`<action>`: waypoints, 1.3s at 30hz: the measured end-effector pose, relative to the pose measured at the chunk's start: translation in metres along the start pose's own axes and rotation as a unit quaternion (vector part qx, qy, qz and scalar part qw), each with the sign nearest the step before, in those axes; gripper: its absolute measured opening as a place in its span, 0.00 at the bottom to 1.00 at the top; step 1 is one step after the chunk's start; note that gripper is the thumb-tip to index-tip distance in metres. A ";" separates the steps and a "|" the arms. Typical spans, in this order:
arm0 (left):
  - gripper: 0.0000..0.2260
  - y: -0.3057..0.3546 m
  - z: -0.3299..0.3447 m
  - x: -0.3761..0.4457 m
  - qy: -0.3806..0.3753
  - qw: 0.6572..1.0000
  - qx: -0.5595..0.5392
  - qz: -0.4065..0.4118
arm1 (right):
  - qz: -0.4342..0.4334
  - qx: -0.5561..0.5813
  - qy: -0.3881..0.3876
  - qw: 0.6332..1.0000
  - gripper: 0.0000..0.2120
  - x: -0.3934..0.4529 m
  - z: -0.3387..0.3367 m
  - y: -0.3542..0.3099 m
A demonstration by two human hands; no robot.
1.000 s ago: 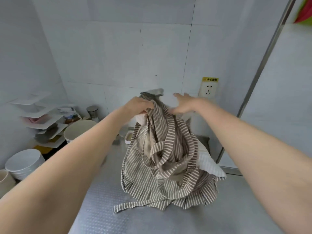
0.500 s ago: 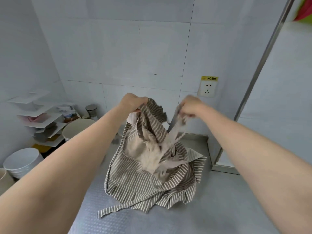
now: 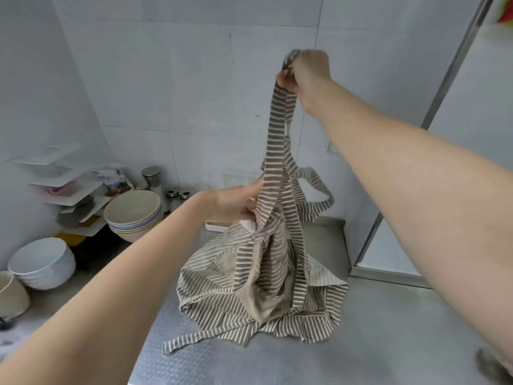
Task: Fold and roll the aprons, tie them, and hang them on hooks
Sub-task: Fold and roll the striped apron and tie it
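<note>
Gripping the striped strap (image 3: 277, 126) up high, right hand (image 3: 308, 69) has its fingers curled around the strap's top end, arm stretched out toward the tiled wall (image 3: 166, 79). Strap hangs taut from that hand down into the bunched striped apron (image 3: 249, 287). Left hand (image 3: 233, 207) sits lower, fingers clenched on a fold of the apron's upper edge, just left of the strap; exact finger layout partly hidden by cloth. Bulk of the apron is crumpled on the steel counter (image 3: 374, 343), roughly centre, lower part resting on the surface, upper part lifted by both hands. One loose tie (image 3: 194, 339) trails flat across the counter toward the near left. Another strap loop (image 3: 319, 195) hangs in the air behind the apron, on the right. Left of the apron, near the wall: stack of plates (image 3: 133, 209), white bowls (image 3: 41, 262) nearer the camera, a beige bowl (image 3: 11, 295) at the left edge, white tiered shelf (image 3: 63, 187) in the corner, a metal canister (image 3: 152, 175) by the wall. Metal frame post (image 3: 433, 112) runs diagonally on the right. Small white tray (image 3: 216, 226) sits partly hidden behind the left hand; contents not readable.
</note>
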State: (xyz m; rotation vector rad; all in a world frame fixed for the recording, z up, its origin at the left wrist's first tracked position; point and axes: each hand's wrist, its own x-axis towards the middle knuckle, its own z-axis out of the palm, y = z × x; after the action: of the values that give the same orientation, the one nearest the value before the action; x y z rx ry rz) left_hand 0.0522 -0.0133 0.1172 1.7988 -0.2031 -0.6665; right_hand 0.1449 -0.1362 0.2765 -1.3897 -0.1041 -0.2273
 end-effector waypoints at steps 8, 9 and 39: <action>0.38 -0.024 -0.016 0.006 0.104 0.985 -0.131 -0.038 | 0.217 -0.404 -0.232 0.858 0.21 -0.025 -0.045 0.125; 0.34 -0.022 -0.015 0.008 0.115 0.985 -0.120 -0.041 | 0.245 -0.423 -0.280 0.826 0.17 -0.031 -0.049 0.130; 0.06 0.034 -0.014 0.031 0.127 0.953 0.270 -0.058 | -0.029 -0.575 -0.378 0.725 0.21 -0.050 -0.066 0.112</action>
State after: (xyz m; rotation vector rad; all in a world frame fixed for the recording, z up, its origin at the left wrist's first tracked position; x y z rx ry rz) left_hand 0.0916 -0.0278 0.1407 2.4196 -0.1109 -0.4773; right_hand 0.1171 -0.1782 0.1469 -2.6777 -0.7995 0.3308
